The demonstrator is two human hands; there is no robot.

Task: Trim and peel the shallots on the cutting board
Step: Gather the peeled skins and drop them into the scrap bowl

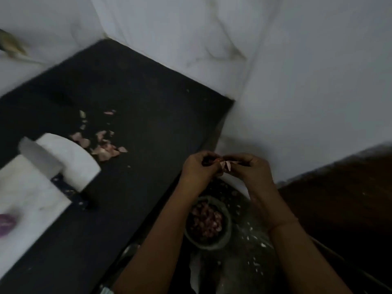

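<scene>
A: Where is the shallot?
B: Off the board, held past the black table's (131,85) right edge. The left hand (197,168) grips the dark shallot (206,161); the right hand (250,168) pinches a pale skin flap (225,165).

A: What lies around?
B: Under the hands, a bowl of peelings (206,222) (blurred). At left, the white cutting board (34,187) carries a knife (42,158) and a purple piece (6,224); loose skins (101,145) lie beyond it.

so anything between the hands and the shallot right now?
No. The left hand grips the shallot directly, and the right hand pinches a pale flap of skin coming off it. Both work over the bowl, away from the cutting board.
</scene>
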